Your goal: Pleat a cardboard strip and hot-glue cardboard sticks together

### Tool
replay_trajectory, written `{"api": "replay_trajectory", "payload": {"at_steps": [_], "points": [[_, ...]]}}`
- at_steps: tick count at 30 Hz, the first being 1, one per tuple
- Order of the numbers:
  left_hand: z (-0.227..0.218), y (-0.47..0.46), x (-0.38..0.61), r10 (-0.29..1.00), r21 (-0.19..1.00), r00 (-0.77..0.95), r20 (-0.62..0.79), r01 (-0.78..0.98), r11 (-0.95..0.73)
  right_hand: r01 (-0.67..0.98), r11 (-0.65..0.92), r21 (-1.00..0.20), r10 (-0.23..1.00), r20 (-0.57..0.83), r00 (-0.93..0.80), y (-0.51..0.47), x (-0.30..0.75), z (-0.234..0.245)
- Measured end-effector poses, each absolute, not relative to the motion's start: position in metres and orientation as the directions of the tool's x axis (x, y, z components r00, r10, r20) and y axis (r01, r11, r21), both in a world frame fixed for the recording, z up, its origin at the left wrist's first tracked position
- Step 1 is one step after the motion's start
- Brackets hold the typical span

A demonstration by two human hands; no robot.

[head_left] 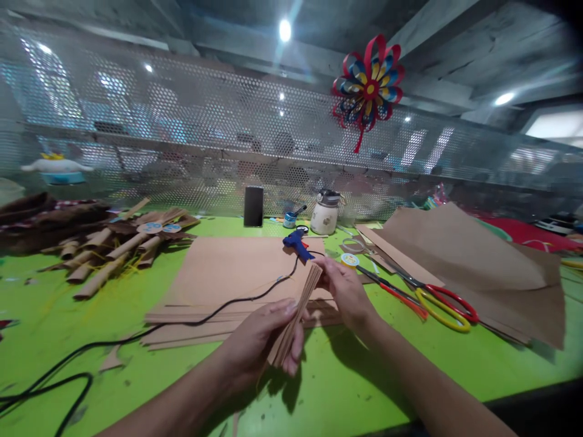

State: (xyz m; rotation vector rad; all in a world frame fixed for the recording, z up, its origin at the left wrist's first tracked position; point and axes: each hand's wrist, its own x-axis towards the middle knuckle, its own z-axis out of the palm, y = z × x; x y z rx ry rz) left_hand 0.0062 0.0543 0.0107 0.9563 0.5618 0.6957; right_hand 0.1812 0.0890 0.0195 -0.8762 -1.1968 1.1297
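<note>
A narrow stack of brown paper strips (298, 315) is held upright at a slant over the front of the table. My left hand (268, 331) is closed around its lower part, thumb on the near face and fingers behind. At the upper end, my right hand (341, 285) grips the stack's far edge; some of its fingers are hidden behind the paper. Beyond the hands lies a pile of large brown paper sheets (228, 267), with a blue glue gun (298, 243) resting on its far right part. The glue gun's black cord (228, 301) runs across the sheets to the left.
Red-and-yellow-handled scissors (446, 303) and an orange-handled tool (405, 297) lie at right beside large brown paper (464, 255). Rolled paper tubes (109, 255) are heaped at left. A phone (254, 206) and a white jar (324, 215) stand before the perforated metal screen (204, 121).
</note>
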Motion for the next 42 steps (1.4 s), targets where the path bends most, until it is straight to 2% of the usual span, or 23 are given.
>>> {"api": "replay_trajectory", "payload": {"at_steps": [3,7,14,19,22,25,31,36,42], "points": [[0.008,0.055,0.004,0.711,0.847,0.698,-0.092,-0.32,0.424,-0.164,0.293,-0.942,0.954,0.299,-0.01,0.086,0.182,0.023],[0.008,0.053,0.003,0.667,0.817,0.742,-0.077,-0.336,0.468,-0.17,0.431,-0.886,0.898,0.44,-0.016,0.081,0.189,0.034],[0.014,0.052,-0.001,0.658,0.785,0.748,-0.087,-0.356,0.508,-0.105,0.52,-0.848,0.791,0.524,-0.315,0.077,0.213,0.059],[0.013,0.054,-0.002,0.65,0.782,0.752,-0.109,-0.339,0.523,0.107,0.633,-0.767,0.69,0.496,-0.527,0.071,0.221,0.07],[0.012,0.055,-0.003,0.626,0.784,0.77,-0.126,-0.31,0.538,0.219,0.659,-0.72,0.68,0.446,-0.582,0.069,0.222,0.073],[0.013,0.055,-0.006,0.602,0.79,0.789,-0.125,-0.288,0.542,0.262,0.654,-0.71,0.697,0.432,-0.572,0.068,0.225,0.072],[0.016,0.057,-0.01,0.537,0.801,0.835,-0.122,-0.237,0.55,0.226,0.631,-0.742,0.707,0.429,-0.562,0.068,0.235,0.065],[0.013,0.062,-0.012,0.501,0.801,0.864,-0.055,-0.261,0.539,0.168,0.608,-0.776,0.659,0.376,-0.651,0.069,0.234,0.063],[0.016,0.058,-0.011,0.499,0.773,0.866,-0.025,-0.299,0.559,0.112,0.592,-0.798,0.672,0.412,-0.615,0.068,0.226,0.061]]}}
